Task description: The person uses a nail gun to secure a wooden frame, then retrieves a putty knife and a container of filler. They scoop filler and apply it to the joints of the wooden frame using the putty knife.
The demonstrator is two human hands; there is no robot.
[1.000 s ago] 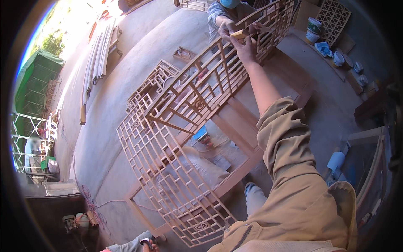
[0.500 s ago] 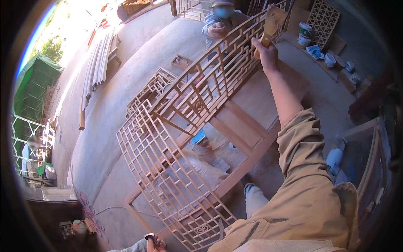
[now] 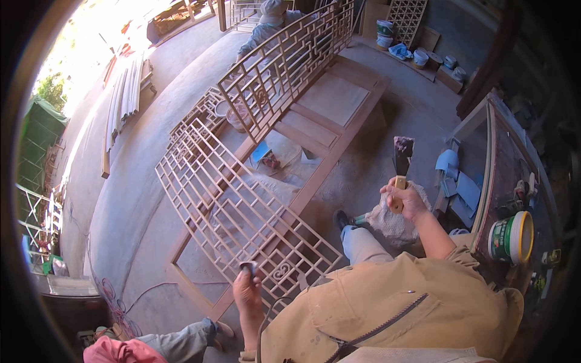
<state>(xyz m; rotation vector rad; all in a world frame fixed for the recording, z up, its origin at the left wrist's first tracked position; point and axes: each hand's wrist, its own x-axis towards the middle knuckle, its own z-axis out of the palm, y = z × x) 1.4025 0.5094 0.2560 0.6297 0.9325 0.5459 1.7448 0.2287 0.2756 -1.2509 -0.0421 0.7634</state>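
My right hand (image 3: 407,202) is closed around the wooden handle of a putty knife (image 3: 402,162). The knife points up, and pinkish putty sticks to its blade. In my left hand (image 3: 247,296) is a small dark piece (image 3: 249,266) whose kind I cannot make out. That hand is beside the lower end of a wooden lattice panel (image 3: 233,193), near its scroll ornament; contact with the wood is unclear. This panel slants over a brown door frame (image 3: 321,163). A second lattice panel (image 3: 284,66) stands on edge at the frame's far part.
A person in a cap (image 3: 272,15) is behind the standing panel. Someone in jeans (image 3: 181,348) is at lower left. A green-labelled bucket (image 3: 511,237) stands at right, a whitish sack (image 3: 387,218) beyond my leg. Tubs (image 3: 420,57) line the back. A cable (image 3: 157,287) crosses the floor.
My right hand with the putty knife has come down and back from the standing panel. My left hand has moved up beside the slanting panel. The person in the cap now bends lower.
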